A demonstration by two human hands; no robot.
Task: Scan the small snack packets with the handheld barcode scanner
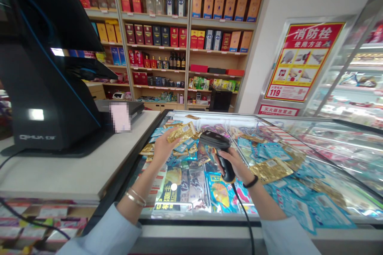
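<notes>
My left hand (165, 143) is closed on a gold foil packet (183, 131) and holds it up over the glass-topped freezer. A white label shows at the packet's right end. In my right hand (233, 164) is a black barcode scanner (216, 140), gripped by its handle, with its head turned toward the gold packet but apart from it. From the handle a black cable runs down past the freezer's front edge. Blue packets (271, 151) and another gold packet (271, 170) lie heaped on the glass to the right of my right hand. More blue and gold packets lie beneath my left hand.
A dark checkout terminal (54, 87) stands on the white counter (125, 143) at left. The freezer's glass lid (167, 203) spans the front, with colourful packs beneath it. Shelves (155, 50) of boxes and bottles line the back. A fire-hydrant sign (303, 61) hangs at right.
</notes>
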